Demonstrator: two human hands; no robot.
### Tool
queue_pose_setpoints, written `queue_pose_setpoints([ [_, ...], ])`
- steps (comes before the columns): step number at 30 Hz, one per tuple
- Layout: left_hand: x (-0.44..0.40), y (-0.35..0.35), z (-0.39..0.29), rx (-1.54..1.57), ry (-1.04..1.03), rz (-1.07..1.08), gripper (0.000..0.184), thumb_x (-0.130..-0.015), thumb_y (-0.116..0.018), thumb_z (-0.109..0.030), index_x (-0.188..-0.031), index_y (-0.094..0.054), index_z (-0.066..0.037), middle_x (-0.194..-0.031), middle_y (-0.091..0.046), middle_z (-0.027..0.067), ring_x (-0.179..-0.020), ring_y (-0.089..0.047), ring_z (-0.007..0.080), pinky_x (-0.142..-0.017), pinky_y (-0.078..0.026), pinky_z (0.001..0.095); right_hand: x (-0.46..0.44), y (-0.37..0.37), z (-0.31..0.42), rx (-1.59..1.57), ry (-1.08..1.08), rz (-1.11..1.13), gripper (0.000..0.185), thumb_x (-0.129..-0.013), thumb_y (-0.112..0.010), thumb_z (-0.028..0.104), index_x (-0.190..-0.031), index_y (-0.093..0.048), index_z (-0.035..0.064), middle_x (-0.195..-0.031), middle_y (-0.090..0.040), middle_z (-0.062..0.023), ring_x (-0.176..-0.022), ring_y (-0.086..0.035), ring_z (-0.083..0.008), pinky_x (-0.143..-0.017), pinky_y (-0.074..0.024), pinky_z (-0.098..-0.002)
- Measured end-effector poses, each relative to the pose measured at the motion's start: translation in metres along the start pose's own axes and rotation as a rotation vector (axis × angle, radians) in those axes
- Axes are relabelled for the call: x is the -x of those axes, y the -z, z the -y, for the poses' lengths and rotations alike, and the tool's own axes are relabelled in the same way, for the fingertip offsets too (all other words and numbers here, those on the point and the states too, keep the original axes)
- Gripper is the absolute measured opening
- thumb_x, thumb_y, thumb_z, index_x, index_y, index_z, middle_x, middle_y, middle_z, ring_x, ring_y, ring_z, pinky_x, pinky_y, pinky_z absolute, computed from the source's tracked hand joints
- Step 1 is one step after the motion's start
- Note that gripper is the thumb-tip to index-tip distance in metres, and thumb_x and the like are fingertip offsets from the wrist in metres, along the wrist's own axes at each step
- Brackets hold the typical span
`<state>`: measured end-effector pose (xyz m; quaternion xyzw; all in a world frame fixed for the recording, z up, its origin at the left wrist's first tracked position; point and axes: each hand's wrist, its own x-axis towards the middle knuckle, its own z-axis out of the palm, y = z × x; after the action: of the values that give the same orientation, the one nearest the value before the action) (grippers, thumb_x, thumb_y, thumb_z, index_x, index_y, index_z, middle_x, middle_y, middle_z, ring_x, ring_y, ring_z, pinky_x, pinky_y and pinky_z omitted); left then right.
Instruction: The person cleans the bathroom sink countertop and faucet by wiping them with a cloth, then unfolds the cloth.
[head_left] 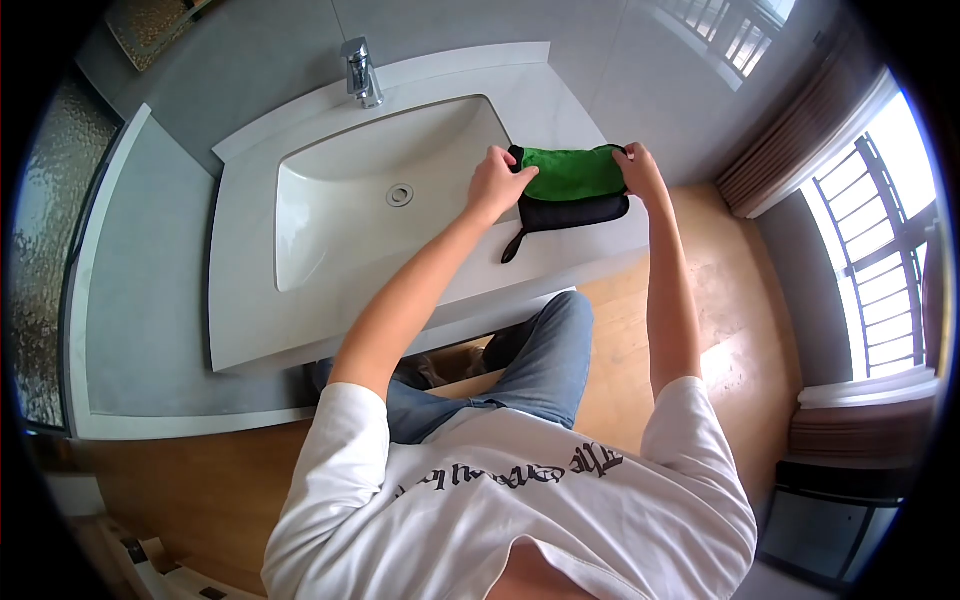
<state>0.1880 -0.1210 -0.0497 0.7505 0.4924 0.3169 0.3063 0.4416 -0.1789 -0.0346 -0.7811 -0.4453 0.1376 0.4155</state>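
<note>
A folded cloth (575,174), green with black edging, lies over the counter to the right of the basin. Its lower part is black, and a small black loop hangs from the lower left corner. My left hand (499,184) pinches the upper left corner of the green part between thumb and fingers. At the opposite corner, my right hand (643,175) grips the upper right edge. The green face spans the gap between both hands. What lies beneath the folds is hidden.
The white countertop (260,330) holds a rectangular sink basin (340,190) with a round drain (400,195). A chrome faucet (362,75) stands behind it. A textured glass panel (55,240) is at far left, a barred window (875,240) with curtains at right.
</note>
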Motion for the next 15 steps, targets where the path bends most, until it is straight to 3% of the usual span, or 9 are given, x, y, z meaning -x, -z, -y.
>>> queue_pose_setpoints([
  [2,-0.003,-0.005,-0.001,0.022,0.076,0.083,0.055,-0.073,-0.072,-0.039,-0.106,-0.055,0.001,-0.092,-0.065,0.0168,-0.086,-0.063,0.0298,-0.075,-0.050,0.0382,0.008,0.003,0.006,-0.027,-0.055,0.044,0.034,-0.085,-0.059,0.025,-0.106,-0.057,-0.0019,-0.083,-0.065,-0.0167,-0.075,-0.064,-0.0273,-0.049,-0.0507,-0.0309],
  [6,-0.011,-0.013,0.013,0.047,0.178,0.191,0.051,-0.072,-0.072,-0.040,-0.097,-0.058,0.002,-0.089,-0.066,0.0167,-0.082,-0.064,0.0288,-0.072,-0.050,0.0370,0.013,0.010,0.010,-0.030,-0.157,0.159,0.034,-0.086,-0.057,0.023,-0.111,-0.056,0.0001,-0.086,-0.062,-0.0131,-0.068,-0.060,-0.0187,-0.046,-0.0484,-0.0281],
  [8,-0.012,-0.012,0.018,0.083,0.079,0.222,0.046,-0.073,-0.070,-0.039,-0.090,-0.059,0.003,-0.081,-0.066,0.0158,-0.074,-0.065,0.0254,-0.068,-0.051,0.0347,0.016,0.013,0.012,-0.051,-0.173,0.175,0.034,-0.086,-0.058,0.022,-0.112,-0.056,0.0008,-0.086,-0.062,-0.0127,-0.066,-0.059,-0.0175,-0.046,-0.0476,-0.0277],
  [12,-0.010,0.002,0.000,0.223,0.144,0.250,0.038,-0.075,-0.069,-0.031,-0.092,-0.059,0.002,-0.073,-0.065,0.0122,-0.067,-0.064,0.0213,-0.063,-0.051,0.0336,0.020,0.012,0.011,-0.237,-0.148,0.114,0.033,-0.083,-0.061,0.019,-0.112,-0.058,0.0026,-0.080,-0.062,-0.0110,-0.066,-0.057,-0.0147,-0.047,-0.0457,-0.0265],
  [14,0.007,0.018,-0.021,0.389,0.138,0.227,0.027,-0.080,-0.067,-0.020,-0.096,-0.057,-0.001,-0.071,-0.064,0.0067,-0.058,-0.060,0.0124,-0.045,-0.044,0.0293,0.028,0.021,0.018,-0.250,-0.138,0.113,0.036,-0.082,-0.062,0.017,-0.114,-0.056,0.0028,-0.080,-0.062,-0.0114,-0.066,-0.058,-0.0167,-0.050,-0.0469,-0.0281],
  [15,0.013,0.021,-0.024,0.385,0.133,0.225,0.027,-0.080,-0.067,-0.020,-0.096,-0.057,-0.001,-0.071,-0.064,0.0067,-0.058,-0.060,0.0124,-0.045,-0.044,0.0293,0.032,0.025,0.020,-0.259,-0.132,0.110,0.039,-0.080,-0.062,0.016,-0.116,-0.055,0.0031,-0.080,-0.062,-0.0119,-0.067,-0.059,-0.0187,-0.053,-0.0481,-0.0297],
])
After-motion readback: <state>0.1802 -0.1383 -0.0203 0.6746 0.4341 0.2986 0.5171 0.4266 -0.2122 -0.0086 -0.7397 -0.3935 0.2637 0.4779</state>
